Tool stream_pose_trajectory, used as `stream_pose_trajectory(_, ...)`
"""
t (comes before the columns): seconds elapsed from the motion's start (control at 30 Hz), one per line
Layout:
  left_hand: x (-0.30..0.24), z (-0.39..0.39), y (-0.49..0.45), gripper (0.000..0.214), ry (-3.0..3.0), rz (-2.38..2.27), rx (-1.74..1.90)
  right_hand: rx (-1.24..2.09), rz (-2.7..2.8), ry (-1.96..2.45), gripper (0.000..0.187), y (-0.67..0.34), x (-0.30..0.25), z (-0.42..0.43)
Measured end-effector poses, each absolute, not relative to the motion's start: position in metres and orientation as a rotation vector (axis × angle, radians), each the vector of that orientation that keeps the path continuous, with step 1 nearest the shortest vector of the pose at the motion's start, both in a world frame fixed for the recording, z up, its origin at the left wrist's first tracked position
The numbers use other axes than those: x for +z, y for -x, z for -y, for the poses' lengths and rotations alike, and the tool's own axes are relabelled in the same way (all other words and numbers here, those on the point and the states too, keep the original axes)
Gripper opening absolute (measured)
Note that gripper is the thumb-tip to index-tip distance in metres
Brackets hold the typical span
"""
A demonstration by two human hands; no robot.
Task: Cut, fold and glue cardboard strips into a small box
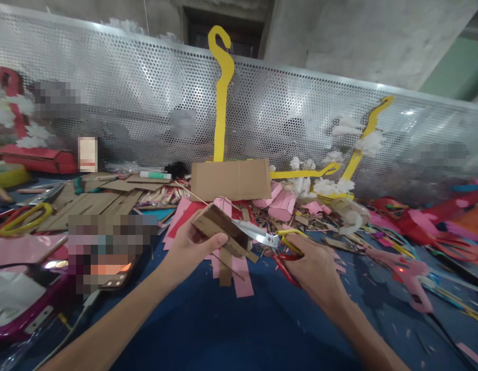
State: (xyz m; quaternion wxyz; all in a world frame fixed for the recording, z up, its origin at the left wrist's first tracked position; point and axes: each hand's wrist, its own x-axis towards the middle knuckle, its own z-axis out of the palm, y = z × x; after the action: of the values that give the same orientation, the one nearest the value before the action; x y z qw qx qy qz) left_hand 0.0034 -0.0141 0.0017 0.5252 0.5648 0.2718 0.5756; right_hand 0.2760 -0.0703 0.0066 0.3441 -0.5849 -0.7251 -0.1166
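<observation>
My left hand (190,246) is closed round a small piece of brown cardboard (219,228), held above the blue table top (223,319). My right hand (314,268) grips a pair of scissors (270,238) with yellow and red handles. The silver blades point left and meet the right end of the cardboard piece. Pink paper strips (241,270) and a brown cardboard strip lie on the table just under both hands.
A larger cardboard box (231,179) stands behind the hands, with tall yellow hook shapes (222,87) against a perforated metal screen (126,103). Cardboard sheets (96,203), yellow-handled scissors (24,219) and a phone lie left; pink and red scraps (409,232) crowd the right.
</observation>
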Motion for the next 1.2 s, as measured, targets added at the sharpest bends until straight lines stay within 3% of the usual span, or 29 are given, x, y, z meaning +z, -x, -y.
stream_pose_trajectory(0.37, 0.002, 0.011, -0.002, 0.040, -1.327, -0.661, 1.398, -0.333, 1.878, 1.587, 0.021, -0.279, 0.002, 0.060)
stream_pose_trajectory(0.57, 0.000, 0.011, -0.002, 0.043, -1.324, -0.637, 1.375, -0.314, 1.927, 1.535, 0.025, -0.273, 0.007, 0.065)
stream_pose_trajectory(0.73, -0.001, 0.013, -0.002, 0.039, -1.348, -0.627, 1.295, -0.236, 1.998, 1.391, 0.015, -0.269, 0.008, 0.067)
stream_pose_trajectory(0.93, 0.000, 0.016, -0.003, 0.041, -1.338, -0.603, 1.238, -0.179, 2.052, 1.319, 0.021, -0.270, 0.007, 0.065)
stream_pose_trajectory(1.07, -0.003, 0.016, -0.002, 0.042, -1.365, -0.581, 1.215, -0.206, 2.011, 1.402, 0.013, -0.268, 0.007, 0.067)
stream_pose_trajectory(1.2, -0.007, 0.014, -0.003, 0.047, -1.350, -0.529, 1.208, -0.204, 2.008, 1.433, 0.023, -0.266, 0.010, 0.070)
